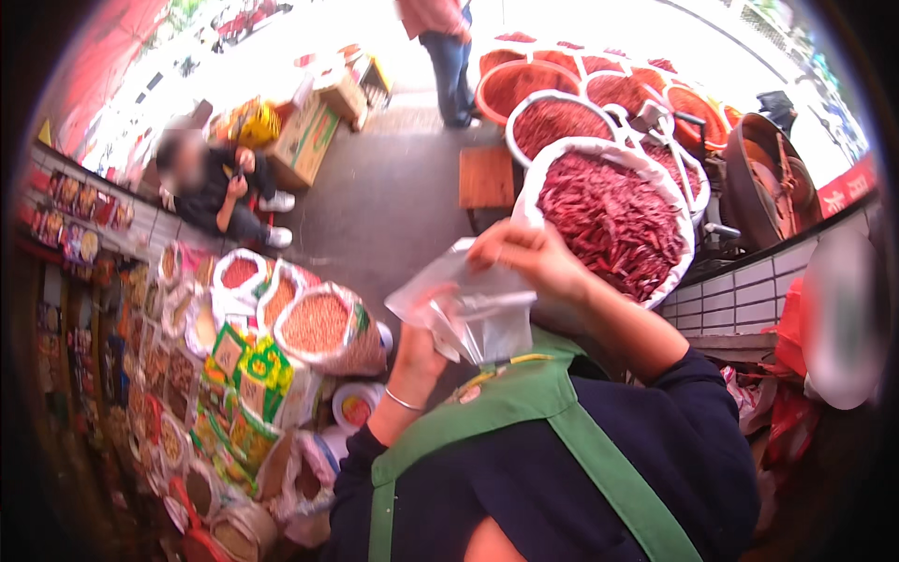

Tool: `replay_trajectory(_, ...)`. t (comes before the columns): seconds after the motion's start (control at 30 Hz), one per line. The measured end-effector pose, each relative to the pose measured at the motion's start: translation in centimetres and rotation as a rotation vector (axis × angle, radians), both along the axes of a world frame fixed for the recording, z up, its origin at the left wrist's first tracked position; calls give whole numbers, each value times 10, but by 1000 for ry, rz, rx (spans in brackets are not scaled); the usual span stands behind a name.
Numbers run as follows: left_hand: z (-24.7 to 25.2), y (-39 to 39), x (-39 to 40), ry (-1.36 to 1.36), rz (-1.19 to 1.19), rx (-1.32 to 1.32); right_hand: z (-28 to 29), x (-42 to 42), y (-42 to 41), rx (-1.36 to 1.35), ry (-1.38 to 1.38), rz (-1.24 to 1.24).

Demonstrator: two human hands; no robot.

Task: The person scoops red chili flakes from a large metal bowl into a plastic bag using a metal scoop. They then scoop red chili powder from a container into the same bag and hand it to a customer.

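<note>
A translucent plastic bag (491,319) hangs between my two hands in front of the green apron (484,421). My left hand (421,344), with a bangle at the wrist, grips the bag's lower left part; some of its fingers show blurred through the plastic. At the bag's upper edge, the fingers of my right hand (527,256) are bent against the film, slightly blurred; whether they pinch it is unclear. Just beyond my right hand stands a large white sack of dried red chillies (611,218).
Tubs of red chillies (558,126) stand beyond the sack, beside a wooden stool (486,177). At left are sacks of peanuts (315,323) and green-yellow packets (263,372). A seated person (218,183) is by cardboard boxes (302,140); another person (449,63) stands at the entrance. A tiled ledge (751,281) runs right.
</note>
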State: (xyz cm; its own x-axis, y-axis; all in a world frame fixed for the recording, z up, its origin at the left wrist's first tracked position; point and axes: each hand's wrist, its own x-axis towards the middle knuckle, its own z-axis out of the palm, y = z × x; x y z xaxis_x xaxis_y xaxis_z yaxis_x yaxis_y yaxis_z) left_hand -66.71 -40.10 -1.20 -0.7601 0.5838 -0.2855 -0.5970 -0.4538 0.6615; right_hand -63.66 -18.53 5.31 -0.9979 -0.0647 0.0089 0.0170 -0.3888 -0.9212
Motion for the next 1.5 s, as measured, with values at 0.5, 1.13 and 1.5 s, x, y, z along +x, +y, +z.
replay_trajectory(0.5,6,23,-211,-154,264,-164,-115,-221,24,-71,-328,182)
replay_trajectory(1.13,-45,40,-482,201,-423,-540,-154,-429,21,328,-379,-168)
replay_trajectory(1.5,-56,88,-605,89,-701,-316,-120,-531,16,202,-305,-72)
